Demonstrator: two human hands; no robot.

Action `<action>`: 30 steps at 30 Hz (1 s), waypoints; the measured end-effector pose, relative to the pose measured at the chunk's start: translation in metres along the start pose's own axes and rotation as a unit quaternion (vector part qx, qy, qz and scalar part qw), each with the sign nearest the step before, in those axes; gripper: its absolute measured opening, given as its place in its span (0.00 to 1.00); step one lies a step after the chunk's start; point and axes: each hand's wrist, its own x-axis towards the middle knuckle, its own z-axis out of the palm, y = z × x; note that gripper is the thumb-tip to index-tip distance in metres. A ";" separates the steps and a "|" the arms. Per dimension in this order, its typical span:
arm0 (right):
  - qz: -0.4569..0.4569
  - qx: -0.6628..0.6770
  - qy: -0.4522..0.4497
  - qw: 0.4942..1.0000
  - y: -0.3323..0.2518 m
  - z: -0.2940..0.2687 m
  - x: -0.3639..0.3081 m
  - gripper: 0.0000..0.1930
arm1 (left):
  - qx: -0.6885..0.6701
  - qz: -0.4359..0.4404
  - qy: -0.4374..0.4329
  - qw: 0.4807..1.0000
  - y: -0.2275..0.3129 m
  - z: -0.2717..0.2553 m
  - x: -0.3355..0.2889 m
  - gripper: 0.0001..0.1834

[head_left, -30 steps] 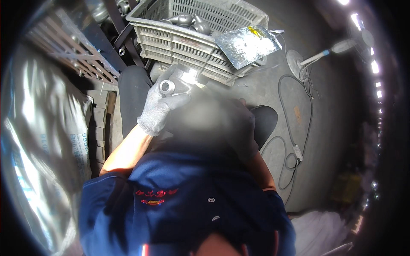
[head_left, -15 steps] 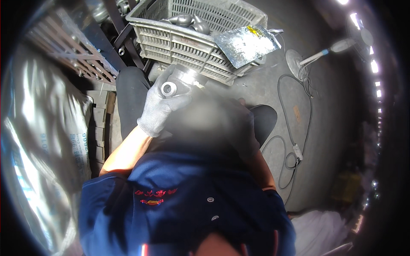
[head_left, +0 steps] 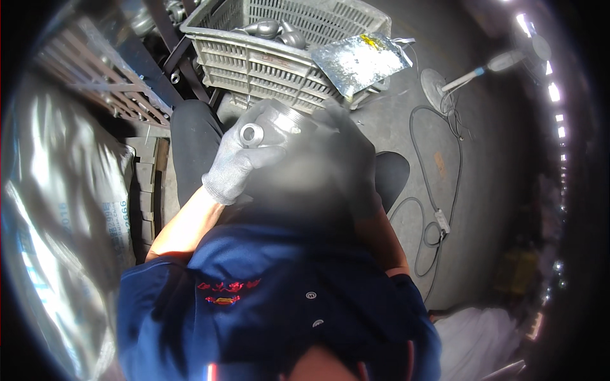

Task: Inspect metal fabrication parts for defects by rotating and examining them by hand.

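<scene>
Listener: What is in the hands?

Describer: The left hand [head_left: 227, 164], in a pale grey glove, is wrapped around a silvery metal fitting [head_left: 290, 119]. The fingers close about its near side; a round opening faces up beside the thumb, and a ridged end points away, up and to the right of the hand.

Listener: Why hold it that way?

Describer: Probably to steady it from one side, leaving the ridged end uncovered toward the other hand.

Listener: And that other hand?

Describer: The right hand [head_left: 348, 143] is dark and blurred behind a hazy patch, just right of the fitting. I cannot tell whether its fingers are apart or together, or whether it touches the metal.

Listener: What lies around them?

Describer: Just beyond both hands is a grey slatted crate [head_left: 254, 66] holding rounded metal parts [head_left: 262, 28], perhaps set there to be within easy reach. A shiny foil sheet [head_left: 356, 66] drapes over the crate's near right corner, ahead of the right hand. A dark knee [head_left: 189, 130] stands left of the left hand; farther left is a pale sack [head_left: 70, 184]. Well right of the right hand, a cable [head_left: 414, 136] loops across the floor [head_left: 413, 171].
</scene>
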 end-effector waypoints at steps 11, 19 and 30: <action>-0.078 -0.104 -0.150 0.980 0.013 0.002 0.008 0.12 | 0.233 0.085 0.041 0.968 -0.001 0.009 0.001 0.51; 0.094 0.117 -0.137 0.979 0.018 -0.004 0.010 0.20 | -0.008 -0.013 -0.007 1.000 0.002 0.004 0.002 0.48; 0.152 0.088 -0.115 0.978 0.013 0.001 0.009 0.18 | 0.060 0.001 -0.010 0.998 -0.011 -0.003 0.005 0.43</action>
